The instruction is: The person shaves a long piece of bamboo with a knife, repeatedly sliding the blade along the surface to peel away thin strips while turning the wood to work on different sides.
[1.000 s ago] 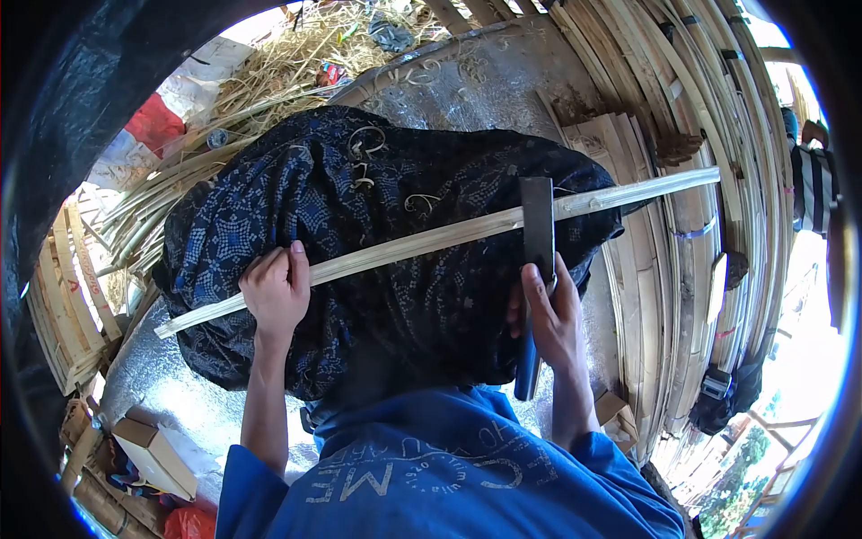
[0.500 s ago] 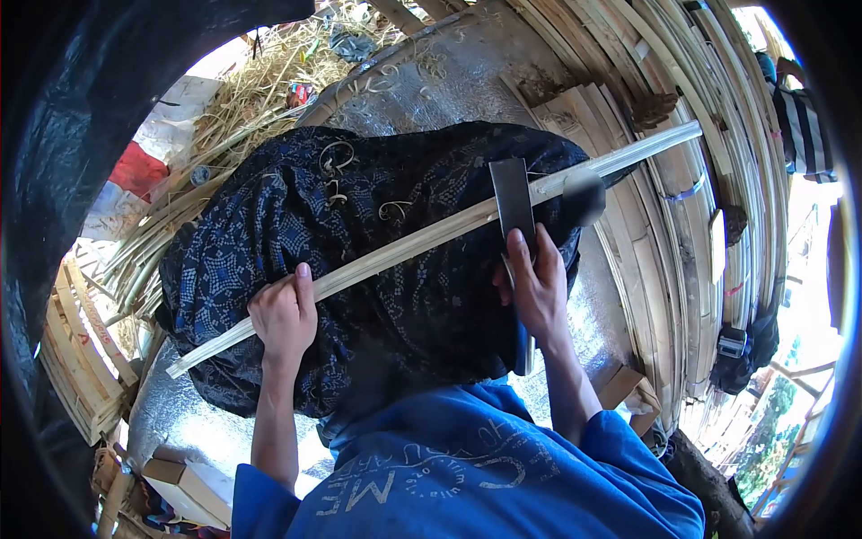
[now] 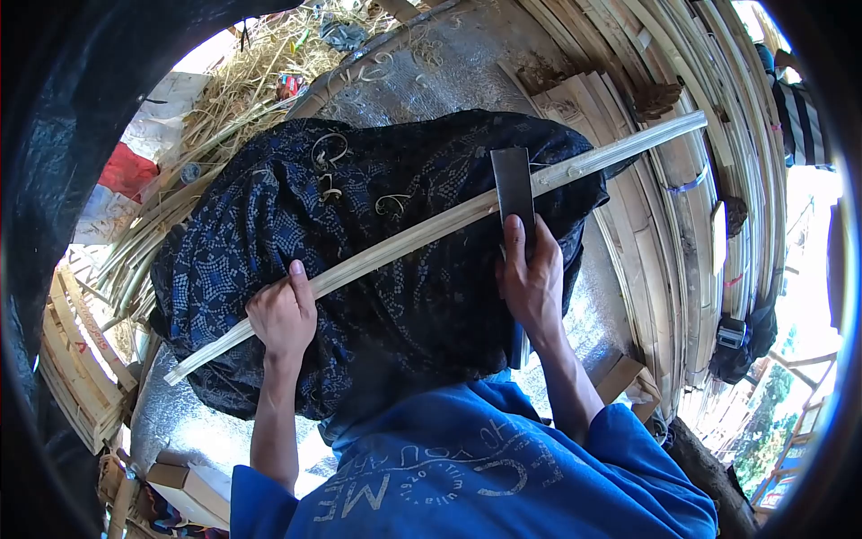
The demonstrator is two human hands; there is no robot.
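Note:
A long pale bundle of thin strips (image 3: 404,241) lies slantwise across my lap, over a dark patterned cloth (image 3: 215,274). My left hand (image 3: 283,316) is closed round its lower left part, thumb pointing up along it. Near the right part, my right hand (image 3: 533,278) grips a flat dark metal blade (image 3: 513,180), thumb on its face. The blade stands upright in view and crosses the strips. What the lower fingers of my right hand touch is hidden. Curled shavings (image 3: 330,149) rest on the cloth.
Long wooden strips (image 3: 669,242) are stacked along the right side. Straw-like shavings (image 3: 260,85) pile up at the upper left. A wooden crate (image 3: 83,359) is at the left, and a cardboard box (image 3: 190,492) at the lower left. A person in striped clothing (image 3: 802,126) is at the far right.
The blurred dark patch near the right end of the strips is gone. The view has shifted slightly; both hands keep their holds, with the blade at nearly the same spot.

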